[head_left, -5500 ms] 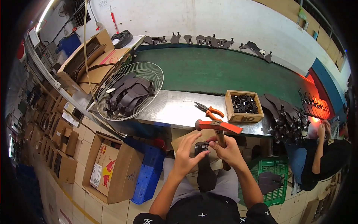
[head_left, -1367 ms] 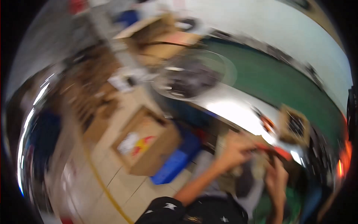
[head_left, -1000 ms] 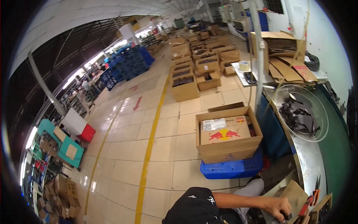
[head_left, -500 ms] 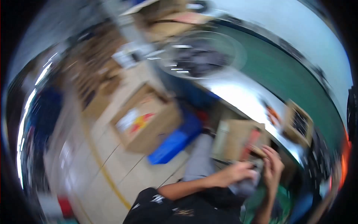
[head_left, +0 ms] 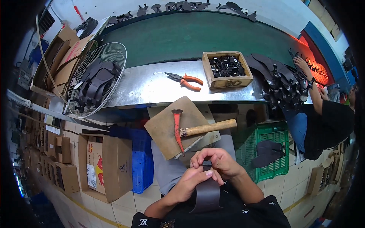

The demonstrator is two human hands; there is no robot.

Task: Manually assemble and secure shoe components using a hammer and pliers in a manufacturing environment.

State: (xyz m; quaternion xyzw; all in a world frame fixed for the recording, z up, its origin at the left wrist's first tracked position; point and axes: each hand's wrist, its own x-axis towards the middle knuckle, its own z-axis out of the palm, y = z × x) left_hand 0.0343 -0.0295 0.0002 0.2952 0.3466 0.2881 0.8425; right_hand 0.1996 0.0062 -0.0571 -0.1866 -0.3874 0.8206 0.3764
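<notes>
Head view, left hand (head_left: 191, 182) and right hand (head_left: 224, 164), fingers clamped on smooth, curved, dark flared piece (head_left: 207, 195)

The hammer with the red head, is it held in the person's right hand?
No, the hammer lies on the brown board, while the left hand and right hand hold the dark flat piece.

Orange pliers (head_left: 183, 80) lie mid-desk (head_left: 146, 88); a wire basket (head_left: 126, 60) sits at its left end. Below its front edge are a carton (head_left: 121, 167), a blue crate (head_left: 142, 167) and, rightward, a green crate (head_left: 280, 170).
</notes>
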